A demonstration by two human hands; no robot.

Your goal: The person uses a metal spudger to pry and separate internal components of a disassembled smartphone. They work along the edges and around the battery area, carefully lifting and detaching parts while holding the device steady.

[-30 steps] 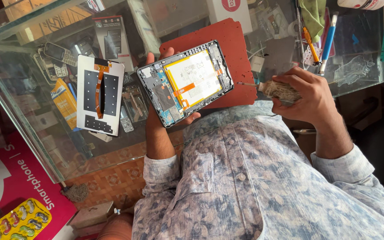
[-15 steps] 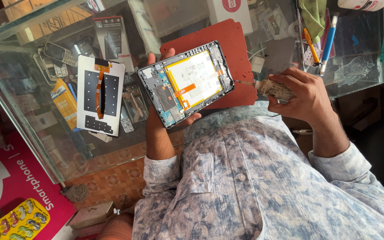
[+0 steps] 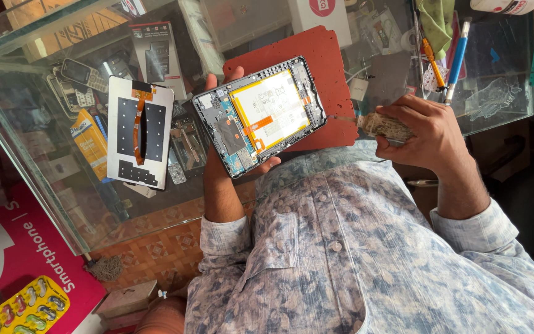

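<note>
My left hand (image 3: 216, 170) holds an opened tablet (image 3: 259, 114) from underneath, its back cover off. A pale battery, blue circuit board and orange flex cables show inside it. The tablet is tilted above a red work mat (image 3: 319, 52) on the glass counter (image 3: 32, 124). My right hand (image 3: 432, 133) is just right of the tablet, closed around a small frayed beige brush (image 3: 385, 125) whose end points toward the tablet's right edge.
A detached white display panel (image 3: 138, 133) with an orange ribbon lies on the glass to the left. A blue pen (image 3: 457, 62), an orange-handled tool (image 3: 431, 57) and a green cloth (image 3: 437, 18) sit at the back right. Old phones (image 3: 81, 74) and boxes lie under the glass.
</note>
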